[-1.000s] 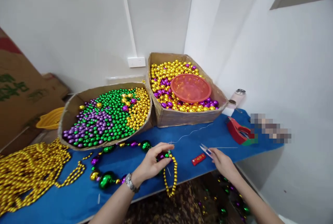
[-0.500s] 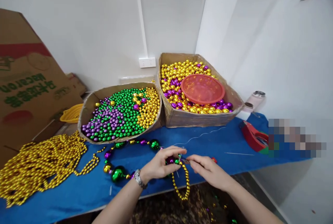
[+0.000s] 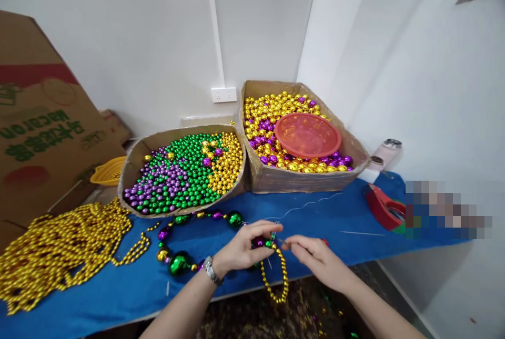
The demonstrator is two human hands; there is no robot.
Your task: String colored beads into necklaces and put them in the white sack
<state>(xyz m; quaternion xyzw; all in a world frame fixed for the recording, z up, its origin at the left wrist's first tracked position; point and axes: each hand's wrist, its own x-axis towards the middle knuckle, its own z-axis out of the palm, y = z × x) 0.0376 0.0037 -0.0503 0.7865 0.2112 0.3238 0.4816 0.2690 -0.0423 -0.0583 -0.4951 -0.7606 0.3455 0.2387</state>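
My left hand [image 3: 240, 247], with a metal watch at the wrist, is curled around a bead strand with its thumb and fingers partly closed. Purple and green beads [image 3: 259, 243] show in its grip. A small loop of gold beads [image 3: 284, 276] hangs below, over the table's front edge. My right hand [image 3: 315, 257] is just to the right, fingertips pinched together near the top of that loop; what they hold is too small to make out. Behind my left forearm lies a necklace of large green, purple and gold beads [image 3: 179, 263] on the blue cloth.
Two cardboard boxes hold loose beads: a left box [image 3: 181, 212] and a right box [image 3: 300, 184] with a red bowl [image 3: 307, 134]. Gold strands [image 3: 59, 255] are heaped at left. A red tape dispenser [image 3: 381, 210], a pink bottle [image 3: 389, 152] and a white thread [image 3: 307, 204] are at right.
My right fingertips have shifted slightly at the top of the gold loop. My left hand and the beads stay almost where they were.
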